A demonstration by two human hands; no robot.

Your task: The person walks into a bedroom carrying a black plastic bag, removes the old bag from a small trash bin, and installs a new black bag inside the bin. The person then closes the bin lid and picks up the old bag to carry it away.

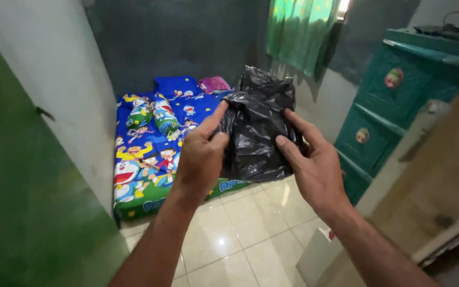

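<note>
While both hands are raised at frame centre, the left hand point(202, 154) and right hand point(314, 165) each pinch a crumpled black plastic bag point(258, 125), fingers closed on its edges. Bag contents cannot be made out. At ten o'clock lies a mattress point(150, 154) with a blue cartoon-print sheet; at two o'clock, a green drawer cabinet point(394, 106) bearing round stickers. White tiled floor point(240, 234) below; green curtain point(298, 32) at twelve.

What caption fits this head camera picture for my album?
Both hands, left hand and right hand, hold a crumpled black plastic bag above a tiled floor, cartoon-print mattress behind.
</note>
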